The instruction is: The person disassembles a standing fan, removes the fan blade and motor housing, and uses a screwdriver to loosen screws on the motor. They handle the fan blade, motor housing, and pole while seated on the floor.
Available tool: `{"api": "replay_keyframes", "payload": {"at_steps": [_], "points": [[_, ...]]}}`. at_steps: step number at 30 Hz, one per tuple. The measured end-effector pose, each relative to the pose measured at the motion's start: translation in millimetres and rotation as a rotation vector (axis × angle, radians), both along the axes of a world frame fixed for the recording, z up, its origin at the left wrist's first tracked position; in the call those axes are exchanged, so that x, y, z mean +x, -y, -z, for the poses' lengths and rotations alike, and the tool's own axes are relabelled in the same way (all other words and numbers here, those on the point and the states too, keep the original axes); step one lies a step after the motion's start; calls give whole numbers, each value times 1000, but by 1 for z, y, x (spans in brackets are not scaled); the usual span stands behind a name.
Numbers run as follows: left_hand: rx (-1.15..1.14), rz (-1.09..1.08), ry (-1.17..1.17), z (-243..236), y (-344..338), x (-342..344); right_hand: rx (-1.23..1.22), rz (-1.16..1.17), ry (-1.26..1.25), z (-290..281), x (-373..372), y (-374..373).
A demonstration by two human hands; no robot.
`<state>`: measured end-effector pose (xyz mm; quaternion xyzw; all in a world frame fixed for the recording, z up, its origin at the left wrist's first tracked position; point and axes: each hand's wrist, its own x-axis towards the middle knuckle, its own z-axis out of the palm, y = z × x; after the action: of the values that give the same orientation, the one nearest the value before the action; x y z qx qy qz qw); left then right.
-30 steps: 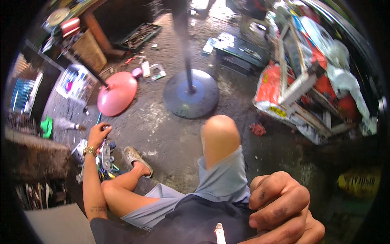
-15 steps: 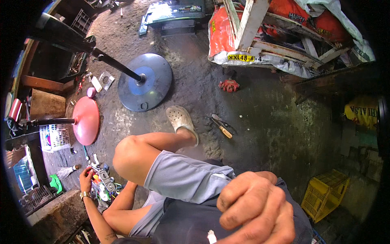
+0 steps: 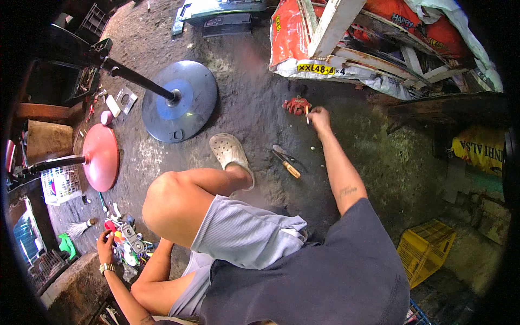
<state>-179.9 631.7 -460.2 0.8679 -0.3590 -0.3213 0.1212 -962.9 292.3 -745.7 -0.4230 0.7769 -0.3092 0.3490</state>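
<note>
My right hand pinches a cigarette beside a red metal part on the floor. My left hand, with a gold watch at the wrist, is closed at the edge of a pile of small coloured and metal parts; what its fingers hold is too small to make out. A wooden-handled tool lies with a dark tool on the floor between my clog and my right forearm.
Stands with a dark round base and pink base are left of centre. Around the edges are a white basket, red sacks under a white frame, a dark case, a yellow crate and a concrete ledge.
My right hand has gone from close below the camera out to the red part, with the cigarette in it. The view has shifted downward and right since a second ago.
</note>
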Motion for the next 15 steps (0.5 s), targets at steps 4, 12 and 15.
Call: {"api": "replay_keyframes", "payload": {"at_steps": [4, 12, 15], "points": [[78, 11, 58, -10, 3, -21, 104, 5, -83, 16, -1, 54], [111, 4, 74, -9, -15, -17, 360, -270, -396, -23, 28, 68], [98, 6, 61, -7, -5, -22, 285, -229, -371, -12, 12, 68]]}}
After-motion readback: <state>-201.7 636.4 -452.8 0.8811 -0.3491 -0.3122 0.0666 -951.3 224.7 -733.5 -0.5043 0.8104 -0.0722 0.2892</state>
